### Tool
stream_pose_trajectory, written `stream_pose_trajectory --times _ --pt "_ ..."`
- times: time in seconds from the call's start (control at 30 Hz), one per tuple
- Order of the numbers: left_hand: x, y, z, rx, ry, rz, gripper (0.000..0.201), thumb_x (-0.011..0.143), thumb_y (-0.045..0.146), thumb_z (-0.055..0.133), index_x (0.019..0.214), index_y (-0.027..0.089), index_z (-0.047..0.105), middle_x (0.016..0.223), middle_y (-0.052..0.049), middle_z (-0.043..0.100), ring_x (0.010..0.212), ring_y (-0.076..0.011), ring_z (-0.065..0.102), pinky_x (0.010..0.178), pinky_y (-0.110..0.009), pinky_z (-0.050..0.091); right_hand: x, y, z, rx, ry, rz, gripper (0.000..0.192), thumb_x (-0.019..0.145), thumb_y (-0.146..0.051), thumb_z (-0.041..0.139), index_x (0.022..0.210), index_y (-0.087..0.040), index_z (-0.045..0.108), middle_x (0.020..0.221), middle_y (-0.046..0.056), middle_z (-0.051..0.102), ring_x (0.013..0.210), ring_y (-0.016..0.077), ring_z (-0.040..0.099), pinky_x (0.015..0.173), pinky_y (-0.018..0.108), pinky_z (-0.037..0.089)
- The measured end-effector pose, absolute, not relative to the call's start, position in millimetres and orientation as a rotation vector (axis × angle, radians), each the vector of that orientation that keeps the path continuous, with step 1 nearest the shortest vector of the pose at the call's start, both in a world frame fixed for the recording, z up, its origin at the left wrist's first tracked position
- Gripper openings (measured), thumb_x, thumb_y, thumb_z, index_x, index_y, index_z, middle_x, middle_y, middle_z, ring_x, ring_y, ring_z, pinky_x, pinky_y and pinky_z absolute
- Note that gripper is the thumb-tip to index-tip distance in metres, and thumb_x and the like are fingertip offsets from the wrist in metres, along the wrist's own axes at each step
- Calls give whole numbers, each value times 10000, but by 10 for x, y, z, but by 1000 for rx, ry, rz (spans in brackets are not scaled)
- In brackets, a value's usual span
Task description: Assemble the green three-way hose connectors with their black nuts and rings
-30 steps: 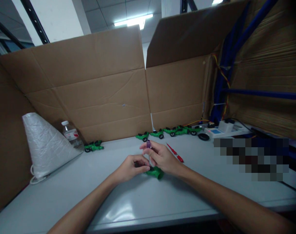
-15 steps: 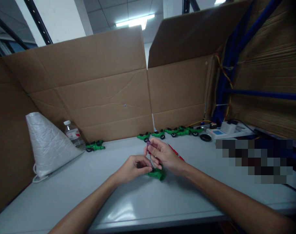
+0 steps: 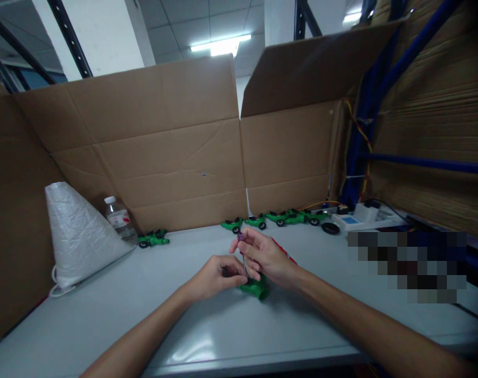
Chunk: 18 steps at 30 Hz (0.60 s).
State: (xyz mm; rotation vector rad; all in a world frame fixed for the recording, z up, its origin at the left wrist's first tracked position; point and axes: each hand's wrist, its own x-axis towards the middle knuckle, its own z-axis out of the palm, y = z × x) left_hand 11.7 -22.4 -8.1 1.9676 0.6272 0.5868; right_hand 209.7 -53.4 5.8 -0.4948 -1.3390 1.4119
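Observation:
In the head view my right hand (image 3: 268,257) is closed on the purple handle of a screwdriver (image 3: 241,238), whose metal shaft points down. The tip meets a green toy part (image 3: 257,289) with a round open end, lying on the table. Pinched at the left side of this green part are the fingers of my left hand (image 3: 215,275), steadying it beside the screwdriver tip. My fingers hide much of the part and the exact spot under the tip.
Several green toy vehicles (image 3: 280,218) stand along the cardboard wall (image 3: 171,173). A red pen-like stick (image 3: 283,249) lies behind my right hand. At left are a white bag (image 3: 81,241) and a water bottle (image 3: 118,218); at right, a power strip (image 3: 352,220) and a black ring (image 3: 330,228).
The view has shifted slightly, so everything sits a little lower. Both hands keep their hold, and the green part's round end appears turned slightly more toward me.

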Motion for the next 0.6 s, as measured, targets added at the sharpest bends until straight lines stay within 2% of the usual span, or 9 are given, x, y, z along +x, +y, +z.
stream_pose_trajectory --times 0.13,0.27,0.33,0.5,0.6 --pt "117 -210 -95 1959 635 576 412 862 503 803 959 102 801 944 -124 778 884 -207 696 813 -290 519 2097 -520 57 -487 -1316 1385 471 841 -539 830 964 -227 500 841 -43 677 389 3 406 348 122 344" --pt "117 -202 -80 1944 633 557 416 871 484 800 1000 89 794 982 -138 782 850 -190 687 795 -283 506 2093 -508 57 -457 -1299 1399 430 956 -624 654 1096 -226 572 839 -37 626 412 17 385 347 132 370" --pt "116 -197 -79 1938 632 554 415 872 477 802 1006 84 790 965 -135 778 831 -181 679 783 -276 496 2095 -504 62 -465 -1316 1388 417 980 -610 626 1108 -214 596 851 -30 614 423 17 396 357 135 393" --pt "106 -183 -95 1961 634 558 395 869 479 804 948 94 771 886 -96 747 771 -150 634 732 -249 463 2115 -463 46 -500 -1310 1318 412 894 -514 780 990 -230 498 998 -12 694 405 15 488 350 146 428" --pt "99 -181 -90 1973 654 551 390 876 478 799 952 97 768 858 -82 737 749 -139 614 717 -243 448 2128 -452 45 -513 -1301 1321 462 854 -499 826 968 -243 459 882 -46 683 392 29 470 356 160 466"
